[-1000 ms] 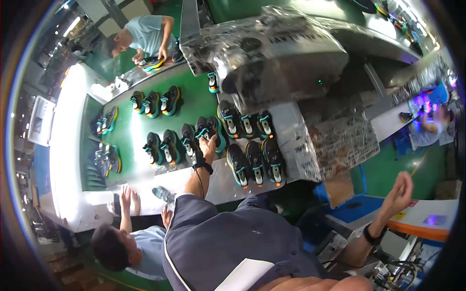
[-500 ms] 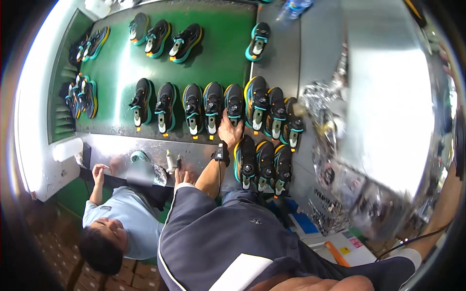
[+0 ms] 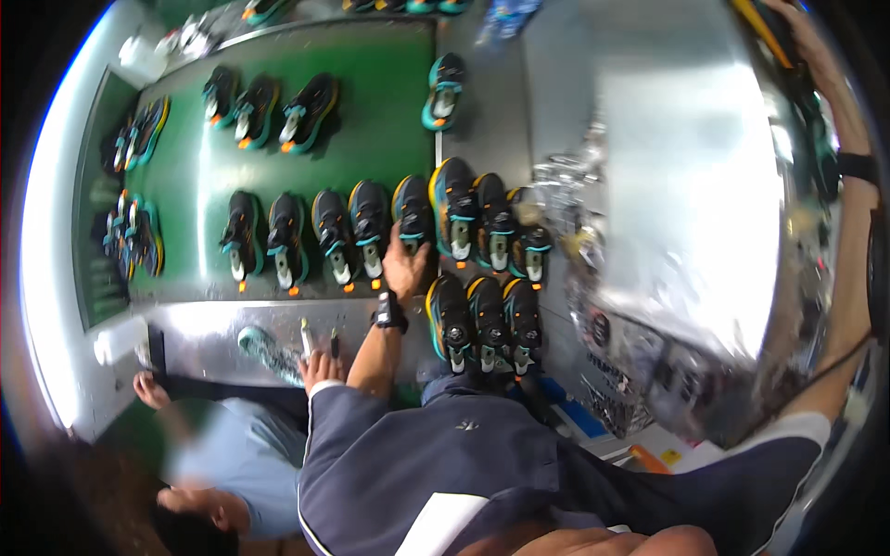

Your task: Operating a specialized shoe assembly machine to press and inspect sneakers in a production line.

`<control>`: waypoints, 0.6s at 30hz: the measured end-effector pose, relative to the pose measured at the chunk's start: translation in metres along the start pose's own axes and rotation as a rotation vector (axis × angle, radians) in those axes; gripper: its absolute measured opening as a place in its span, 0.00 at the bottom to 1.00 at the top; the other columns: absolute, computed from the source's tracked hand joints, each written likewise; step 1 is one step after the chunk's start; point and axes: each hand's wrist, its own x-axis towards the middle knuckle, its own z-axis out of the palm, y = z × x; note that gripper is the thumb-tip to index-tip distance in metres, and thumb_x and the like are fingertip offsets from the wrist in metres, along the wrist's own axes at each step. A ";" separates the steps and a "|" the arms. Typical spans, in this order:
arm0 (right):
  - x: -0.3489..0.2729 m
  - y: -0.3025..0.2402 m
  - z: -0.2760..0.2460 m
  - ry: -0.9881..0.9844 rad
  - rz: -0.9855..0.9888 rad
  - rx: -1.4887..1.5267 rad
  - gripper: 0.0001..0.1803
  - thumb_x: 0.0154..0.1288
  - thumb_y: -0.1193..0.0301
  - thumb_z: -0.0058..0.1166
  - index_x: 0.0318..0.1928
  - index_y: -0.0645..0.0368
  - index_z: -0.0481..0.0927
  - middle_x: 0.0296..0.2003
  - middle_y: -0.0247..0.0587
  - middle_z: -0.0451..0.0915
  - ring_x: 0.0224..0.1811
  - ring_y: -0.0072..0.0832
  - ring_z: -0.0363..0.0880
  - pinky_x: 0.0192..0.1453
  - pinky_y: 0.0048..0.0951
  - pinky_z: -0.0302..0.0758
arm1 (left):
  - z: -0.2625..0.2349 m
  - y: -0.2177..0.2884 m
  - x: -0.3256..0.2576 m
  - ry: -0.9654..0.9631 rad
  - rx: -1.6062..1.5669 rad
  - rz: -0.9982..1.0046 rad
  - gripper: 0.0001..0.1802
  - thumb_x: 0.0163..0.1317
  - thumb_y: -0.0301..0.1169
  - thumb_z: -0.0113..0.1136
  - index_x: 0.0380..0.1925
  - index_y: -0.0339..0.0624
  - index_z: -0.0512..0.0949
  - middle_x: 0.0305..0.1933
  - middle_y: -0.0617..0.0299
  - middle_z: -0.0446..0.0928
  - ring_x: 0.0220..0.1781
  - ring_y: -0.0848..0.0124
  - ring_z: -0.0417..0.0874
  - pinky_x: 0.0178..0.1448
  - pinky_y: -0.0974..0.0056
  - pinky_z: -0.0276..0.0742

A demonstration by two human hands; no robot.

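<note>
My left hand (image 3: 405,269) is closed round the heel end of a black sneaker (image 3: 412,202) with teal trim, in the near row on the green surface. Beside it on the left stand several more such sneakers (image 3: 369,218); on the right is a tight cluster, the largest a yellow-edged sneaker (image 3: 454,208). Far off at the right rim, my right hand (image 3: 823,69) reaches up against a dark shoe (image 3: 768,32) with a yellow sole edge. Its fingers run to the picture's upper edge, blurred, and whether they grip the shoe is unclear.
Three sneakers (image 3: 255,111) stand at the back of the green table (image 3: 371,111); another sneaker (image 3: 445,88) stands on grey metal. A bright metal panel (image 3: 686,185) and crinkled plastic (image 3: 565,185) lie right. A co-worker (image 3: 232,440) sits left, with one hand (image 3: 322,368) by small bottles (image 3: 307,338).
My view has shifted, so the table sits further left and lower. My right hand has moved up to the yellow-edged shoe. My left hand stays on the same sneaker.
</note>
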 end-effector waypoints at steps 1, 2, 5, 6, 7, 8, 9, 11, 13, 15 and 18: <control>-0.017 0.012 -0.016 -0.015 0.005 0.048 0.26 0.56 0.69 0.67 0.50 0.72 0.75 0.47 0.52 0.79 0.45 0.38 0.81 0.43 0.35 0.83 | -0.003 -0.003 0.001 -0.033 0.008 0.020 0.39 0.55 0.38 0.67 0.64 0.42 0.62 0.50 0.37 0.78 0.50 0.42 0.80 0.52 0.48 0.77; -0.032 0.023 -0.025 -0.049 -0.005 0.117 0.25 0.56 0.69 0.67 0.50 0.72 0.75 0.48 0.51 0.79 0.45 0.38 0.81 0.42 0.34 0.83 | -0.007 -0.011 0.001 -0.081 0.055 -0.035 0.39 0.56 0.41 0.66 0.65 0.40 0.60 0.50 0.37 0.78 0.51 0.39 0.79 0.52 0.48 0.76; -0.093 0.085 -0.065 -0.033 0.125 0.024 0.38 0.57 0.61 0.63 0.65 0.60 0.65 0.44 0.36 0.79 0.40 0.21 0.79 0.43 0.24 0.76 | -0.010 -0.013 -0.011 -0.092 0.195 -0.042 0.43 0.58 0.45 0.64 0.66 0.35 0.55 0.53 0.32 0.75 0.54 0.37 0.77 0.57 0.48 0.74; -0.117 0.101 -0.073 0.000 0.138 0.015 0.36 0.54 0.61 0.62 0.63 0.60 0.68 0.41 0.34 0.80 0.39 0.20 0.79 0.41 0.23 0.76 | -0.010 0.000 -0.014 -0.089 0.124 -0.054 0.45 0.58 0.47 0.64 0.66 0.32 0.55 0.58 0.31 0.71 0.59 0.38 0.73 0.61 0.49 0.70; -0.140 0.108 -0.083 0.033 0.146 0.010 0.35 0.52 0.62 0.62 0.61 0.61 0.71 0.38 0.33 0.80 0.38 0.19 0.78 0.39 0.22 0.76 | -0.006 -0.003 -0.019 -0.027 0.166 0.031 0.46 0.58 0.46 0.65 0.66 0.28 0.55 0.63 0.32 0.66 0.63 0.39 0.69 0.66 0.50 0.66; -0.162 0.114 -0.097 0.047 0.171 -0.040 0.32 0.51 0.63 0.61 0.58 0.62 0.73 0.38 0.33 0.80 0.37 0.19 0.78 0.38 0.23 0.76 | -0.005 -0.001 -0.026 0.069 0.273 0.229 0.46 0.57 0.45 0.67 0.66 0.25 0.56 0.64 0.32 0.64 0.64 0.39 0.67 0.68 0.49 0.64; -0.189 0.120 -0.110 0.066 0.211 -0.092 0.30 0.51 0.64 0.61 0.55 0.63 0.76 0.38 0.32 0.80 0.36 0.19 0.78 0.37 0.24 0.75 | -0.006 0.025 -0.039 0.099 0.279 0.294 0.43 0.58 0.41 0.67 0.66 0.28 0.58 0.64 0.34 0.65 0.64 0.41 0.68 0.67 0.49 0.64; -0.241 0.125 -0.118 0.212 0.202 0.047 0.20 0.50 0.69 0.59 0.45 0.64 0.81 0.31 0.32 0.80 0.31 0.20 0.74 0.39 0.22 0.71 | -0.006 0.052 -0.071 0.068 0.075 0.422 0.37 0.59 0.38 0.67 0.61 0.25 0.64 0.61 0.41 0.71 0.62 0.53 0.73 0.65 0.56 0.67; -0.295 0.136 -0.131 0.238 0.200 0.111 0.18 0.49 0.71 0.58 0.43 0.65 0.81 0.29 0.30 0.79 0.32 0.18 0.73 0.37 0.22 0.69 | -0.014 0.116 -0.118 -0.415 -0.330 0.236 0.21 0.66 0.33 0.60 0.54 0.30 0.73 0.53 0.49 0.78 0.52 0.60 0.80 0.57 0.59 0.75; -0.365 0.116 -0.126 0.383 0.169 0.177 0.20 0.49 0.73 0.57 0.45 0.66 0.80 0.30 0.29 0.78 0.32 0.17 0.73 0.37 0.23 0.69 | -0.010 0.178 -0.165 -0.863 -0.486 0.130 0.19 0.70 0.37 0.56 0.50 0.31 0.78 0.48 0.55 0.81 0.46 0.68 0.81 0.53 0.63 0.77; -0.483 0.107 -0.120 0.501 0.153 0.430 0.24 0.46 0.76 0.57 0.49 0.66 0.79 0.35 0.29 0.79 0.34 0.18 0.74 0.40 0.23 0.70 | 0.020 0.245 -0.224 -1.554 -0.766 -0.026 0.33 0.72 0.52 0.45 0.62 0.33 0.68 0.58 0.47 0.75 0.55 0.58 0.79 0.59 0.55 0.75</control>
